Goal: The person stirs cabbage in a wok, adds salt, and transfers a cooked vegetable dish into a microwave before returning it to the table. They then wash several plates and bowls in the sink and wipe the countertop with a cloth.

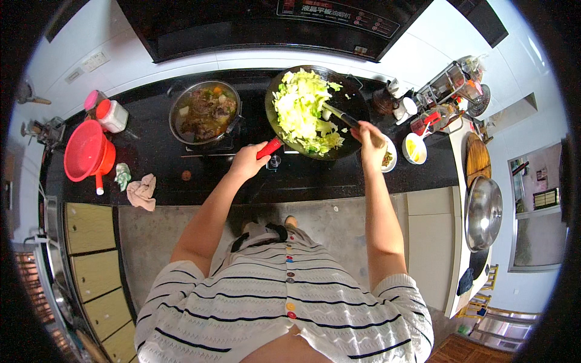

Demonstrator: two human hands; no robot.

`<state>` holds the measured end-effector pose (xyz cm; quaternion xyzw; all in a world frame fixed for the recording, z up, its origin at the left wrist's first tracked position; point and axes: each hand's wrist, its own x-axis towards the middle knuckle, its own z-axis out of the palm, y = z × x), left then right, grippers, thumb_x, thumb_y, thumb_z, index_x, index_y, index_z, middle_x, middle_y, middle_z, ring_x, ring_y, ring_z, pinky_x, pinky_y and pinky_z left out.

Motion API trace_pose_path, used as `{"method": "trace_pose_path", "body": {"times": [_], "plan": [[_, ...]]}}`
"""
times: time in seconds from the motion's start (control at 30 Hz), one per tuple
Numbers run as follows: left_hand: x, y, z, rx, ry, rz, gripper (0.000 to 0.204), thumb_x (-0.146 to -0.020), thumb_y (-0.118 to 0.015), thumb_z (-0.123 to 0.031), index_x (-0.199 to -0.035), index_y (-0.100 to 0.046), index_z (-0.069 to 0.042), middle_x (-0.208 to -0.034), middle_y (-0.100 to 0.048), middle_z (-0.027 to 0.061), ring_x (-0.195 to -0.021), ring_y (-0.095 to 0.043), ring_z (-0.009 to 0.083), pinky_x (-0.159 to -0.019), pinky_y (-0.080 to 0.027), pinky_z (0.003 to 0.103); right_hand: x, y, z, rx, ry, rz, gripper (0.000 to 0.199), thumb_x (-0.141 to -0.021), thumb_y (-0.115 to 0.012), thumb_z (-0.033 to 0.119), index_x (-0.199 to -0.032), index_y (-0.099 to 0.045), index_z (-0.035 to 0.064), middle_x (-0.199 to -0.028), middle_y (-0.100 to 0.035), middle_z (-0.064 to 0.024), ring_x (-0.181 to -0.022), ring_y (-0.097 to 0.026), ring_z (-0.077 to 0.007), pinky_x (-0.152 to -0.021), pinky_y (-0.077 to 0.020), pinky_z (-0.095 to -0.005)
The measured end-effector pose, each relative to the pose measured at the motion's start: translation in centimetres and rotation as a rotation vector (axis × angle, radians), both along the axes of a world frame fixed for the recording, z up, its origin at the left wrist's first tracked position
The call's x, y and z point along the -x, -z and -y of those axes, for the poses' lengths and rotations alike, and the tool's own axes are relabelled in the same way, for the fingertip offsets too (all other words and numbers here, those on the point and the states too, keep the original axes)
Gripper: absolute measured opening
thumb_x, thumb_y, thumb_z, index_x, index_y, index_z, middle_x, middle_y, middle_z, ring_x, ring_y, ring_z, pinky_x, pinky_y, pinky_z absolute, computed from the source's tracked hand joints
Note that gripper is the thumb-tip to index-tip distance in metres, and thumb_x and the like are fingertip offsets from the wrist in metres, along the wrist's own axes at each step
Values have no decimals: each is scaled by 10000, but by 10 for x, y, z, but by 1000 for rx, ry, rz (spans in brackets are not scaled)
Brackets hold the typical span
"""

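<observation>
My left hand (247, 161) is wrapped round the red handle of a dark wok (352, 92) on the hob. Chopped pale green cabbage (299, 112) is heaped mostly in the wok's left half. In my right hand (370, 144) is the black handle of a spatula (344, 116), whose head reaches into the cabbage and is partly hidden by it. Left of the wok stands a steel pot (173, 126) of brown broth with meat chunks and orange and pale pieces. Beside my right wrist a white plate (393, 158) with green bits is partly covered.
A white bowl (415, 149) with yellow food stands at the right, near a condiment rack (439, 97). On the left are a red colander (85, 148), a white jar (114, 118) and a beige cloth (141, 192). A domed steel lid (483, 213) leans by a wooden board (478, 156). The range hood (254, 33) hangs above.
</observation>
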<state>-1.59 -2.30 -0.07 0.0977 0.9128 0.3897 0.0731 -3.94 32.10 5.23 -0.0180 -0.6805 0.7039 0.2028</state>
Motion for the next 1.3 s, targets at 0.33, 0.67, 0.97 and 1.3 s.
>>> {"method": "trace_pose_path", "body": {"times": [0.33,0.67,0.97,1.3], "plan": [[-3,-1,-5,-37,-17,-102,426,-790,-705,-200,-1152,-507,-91,-1029,-590,173,-923,-607,365,-772,-498,430,-112,-82,37,-1107,-272,-235,309,-657,-690,-17,-944,-679,97,-1179,-600,-115,-939,-654,-270,-791,-536,-318],[-1,5,-1,-72,10,-103,400,-777,-720,-174,-1078,-469,-92,-1012,-578,169,-921,-601,369,-760,-494,433,-121,-169,71,-1174,-513,-165,297,-639,-698,42,-931,-675,87,-1147,-611,-131,-934,-659,-291,-776,-550,-359],[1,7,-3,-132,21,-129,399,-762,-731,-165,-1062,-480,-88,-1011,-593,168,-918,-602,377,-756,-491,434,-80,-84,54,-1319,-329,-172,228,-724,-607,38,-941,-665,76,-1124,-611,-128,-884,-658,-300,-755,-545,-339],[0,4,-6,-136,22,-122,389,-755,-736,-159,-1047,-490,-86,-984,-601,170,-906,-604,373,-757,-490,430,-63,-69,68,-1233,-182,-252,273,-675,-660,22,-942,-639,74,-1144,-599,-151,-902,-647,-311,-744,-549,-347]]}}
